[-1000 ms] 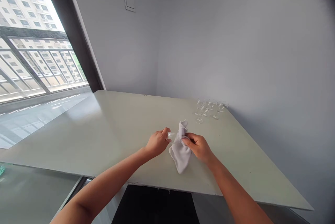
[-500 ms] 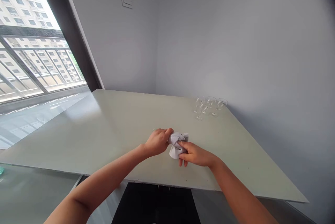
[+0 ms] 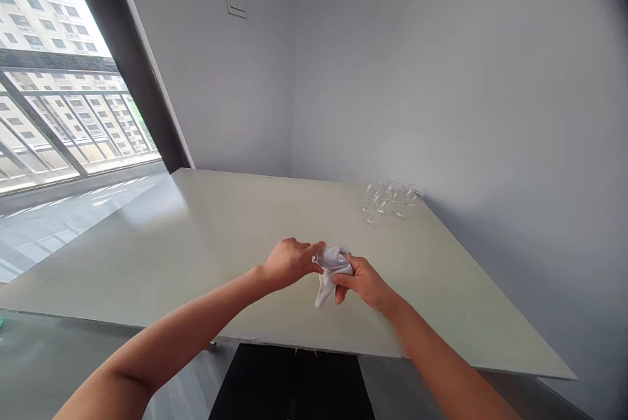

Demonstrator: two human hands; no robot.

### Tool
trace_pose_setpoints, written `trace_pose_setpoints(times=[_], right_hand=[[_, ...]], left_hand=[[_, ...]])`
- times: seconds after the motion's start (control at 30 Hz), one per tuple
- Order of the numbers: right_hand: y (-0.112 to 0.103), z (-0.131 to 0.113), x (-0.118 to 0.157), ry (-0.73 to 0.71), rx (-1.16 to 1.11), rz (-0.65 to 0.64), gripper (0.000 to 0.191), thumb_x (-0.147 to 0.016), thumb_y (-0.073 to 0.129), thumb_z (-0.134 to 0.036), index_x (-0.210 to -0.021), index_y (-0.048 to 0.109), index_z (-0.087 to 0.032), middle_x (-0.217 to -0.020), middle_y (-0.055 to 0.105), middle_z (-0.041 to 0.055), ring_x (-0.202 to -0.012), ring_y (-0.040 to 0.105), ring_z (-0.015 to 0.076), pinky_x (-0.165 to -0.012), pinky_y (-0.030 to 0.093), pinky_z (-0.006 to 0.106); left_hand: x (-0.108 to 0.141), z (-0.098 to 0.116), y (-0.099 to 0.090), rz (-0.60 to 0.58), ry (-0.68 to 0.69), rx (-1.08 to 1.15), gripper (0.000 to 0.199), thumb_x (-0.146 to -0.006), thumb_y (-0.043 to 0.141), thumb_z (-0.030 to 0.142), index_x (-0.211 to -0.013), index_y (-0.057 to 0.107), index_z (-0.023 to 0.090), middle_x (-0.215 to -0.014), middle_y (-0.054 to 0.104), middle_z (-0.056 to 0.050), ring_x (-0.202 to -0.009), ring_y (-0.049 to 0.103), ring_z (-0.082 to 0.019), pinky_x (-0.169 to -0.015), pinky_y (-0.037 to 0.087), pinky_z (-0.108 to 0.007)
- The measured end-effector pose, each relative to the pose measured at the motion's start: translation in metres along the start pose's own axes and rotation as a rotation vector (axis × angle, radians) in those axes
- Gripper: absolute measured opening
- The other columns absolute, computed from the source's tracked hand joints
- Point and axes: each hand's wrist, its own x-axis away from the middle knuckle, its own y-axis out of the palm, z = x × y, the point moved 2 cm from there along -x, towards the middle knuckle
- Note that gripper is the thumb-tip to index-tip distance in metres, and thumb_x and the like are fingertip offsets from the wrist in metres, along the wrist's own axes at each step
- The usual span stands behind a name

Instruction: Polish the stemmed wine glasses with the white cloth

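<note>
Just above the front part of the table, my left hand grips a clear wine glass near its stem end, the glass lying on its side with its mouth to the right. A white cloth is bunched in the bowl of the glass, and a loose corner droops below it. My right hand is closed on the cloth at the rim, thumb in front. Most of the foot and stem is hidden behind my left fingers.
Several clear stemmed glasses stand together by the wall at the back right of the pale table. A dark chair seat sits under the front edge. A window with railings is at left.
The glass has turned in my hands, and the cloth now shows through its bowl with a corner hanging lower. My left fingers have shifted toward the stem end.
</note>
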Motion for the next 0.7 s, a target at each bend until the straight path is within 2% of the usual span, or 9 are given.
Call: trace_pose_setpoints(times=[0.13, 0.2, 0.27, 0.37, 0.43, 0.5, 0.57, 0.63, 0.7], right_hand=[[-0.001, -0.012, 0.012, 0.078, 0.150, -0.264, 0.023, -0.069, 0.067, -0.031, -0.083, 0.061, -0.013, -0.065, 0.064, 0.0022, -0.059, 0.063, 0.0168, -0.062, 0.049, 0.030], [-0.001, -0.012, 0.013, 0.092, 0.131, -0.291, 0.021, -0.069, 0.067, -0.031, -0.079, 0.062, -0.013, -0.066, 0.065, 0.0032, -0.058, 0.063, 0.0174, -0.061, 0.049, 0.031], [-0.003, -0.006, 0.009, 0.073, 0.053, -0.174, 0.021, -0.071, 0.065, -0.033, -0.078, 0.062, -0.013, -0.064, 0.065, 0.0033, -0.053, 0.062, 0.0164, -0.057, 0.048, 0.029], [-0.004, 0.010, -0.001, 0.056, -0.213, 0.113, 0.024, -0.072, 0.063, -0.037, -0.079, 0.061, -0.014, -0.059, 0.063, 0.0005, -0.044, 0.057, 0.0119, -0.047, 0.044, 0.025], [-0.001, 0.017, -0.006, 0.058, -0.360, 0.208, 0.025, -0.074, 0.060, -0.039, -0.078, 0.060, -0.015, -0.054, 0.060, -0.0018, -0.040, 0.053, 0.0092, -0.043, 0.040, 0.022], [0.003, 0.017, -0.006, 0.046, -0.362, 0.178, 0.025, -0.075, 0.060, -0.039, -0.079, 0.060, -0.015, -0.055, 0.060, -0.0014, -0.040, 0.053, 0.0093, -0.043, 0.040, 0.022], [0.007, 0.010, -0.003, 0.013, -0.233, 0.084, 0.025, -0.073, 0.062, -0.038, -0.084, 0.060, -0.014, -0.062, 0.063, 0.0011, -0.046, 0.058, 0.0125, -0.048, 0.045, 0.025], [0.008, 0.001, 0.002, -0.006, -0.078, -0.024, 0.029, -0.071, 0.064, -0.036, -0.089, 0.059, -0.013, -0.067, 0.065, 0.0032, -0.051, 0.061, 0.0154, -0.055, 0.048, 0.030], [0.008, -0.005, 0.004, -0.004, 0.021, -0.105, 0.031, -0.070, 0.065, -0.035, -0.091, 0.060, -0.013, -0.071, 0.065, 0.0040, -0.053, 0.062, 0.0161, -0.058, 0.049, 0.032]], left_hand=[[0.009, 0.004, 0.001, -0.512, -0.060, 0.607, 0.050, -0.084, 0.028, 0.057, -0.090, 0.056, 0.016, -0.067, 0.058, -0.002, -0.051, 0.050, -0.009, -0.050, 0.038, -0.022], [0.012, 0.006, 0.001, -0.613, -0.068, 0.690, 0.054, -0.086, 0.020, 0.055, -0.084, 0.056, 0.015, -0.063, 0.057, -0.002, -0.048, 0.049, -0.010, -0.050, 0.039, -0.023], [0.011, 0.005, 0.002, -0.460, -0.096, 0.506, 0.053, -0.087, 0.019, 0.053, -0.085, 0.056, 0.016, -0.063, 0.059, -0.003, -0.053, 0.052, -0.012, -0.056, 0.041, -0.026], [0.009, 0.007, 0.001, -0.008, -0.048, -0.022, 0.039, -0.085, 0.036, 0.048, -0.092, 0.057, 0.016, -0.073, 0.061, -0.008, -0.073, 0.056, -0.019, -0.075, 0.039, -0.035], [0.008, 0.010, 0.002, 0.153, 0.031, -0.245, 0.032, -0.084, 0.043, 0.042, -0.091, 0.059, 0.015, -0.072, 0.061, -0.009, -0.080, 0.054, -0.022, -0.082, 0.034, -0.039], [0.008, 0.009, 0.002, 0.165, 0.061, -0.275, 0.031, -0.084, 0.043, 0.041, -0.083, 0.060, 0.015, -0.065, 0.059, -0.007, -0.075, 0.053, -0.020, -0.079, 0.034, -0.037], [0.008, 0.003, -0.002, 0.103, 0.016, -0.147, 0.034, -0.083, 0.043, 0.044, -0.077, 0.062, 0.017, -0.059, 0.057, -0.004, -0.066, 0.052, -0.016, -0.070, 0.036, -0.031], [0.007, -0.005, -0.005, -0.080, -0.057, 0.114, 0.039, -0.081, 0.042, 0.050, -0.075, 0.063, 0.018, -0.056, 0.055, -0.002, -0.055, 0.048, -0.012, -0.058, 0.036, -0.025], [0.007, -0.011, -0.005, -0.332, -0.112, 0.408, 0.044, -0.081, 0.039, 0.054, -0.078, 0.064, 0.018, -0.053, 0.053, 0.000, -0.048, 0.044, -0.010, -0.051, 0.034, -0.022]])
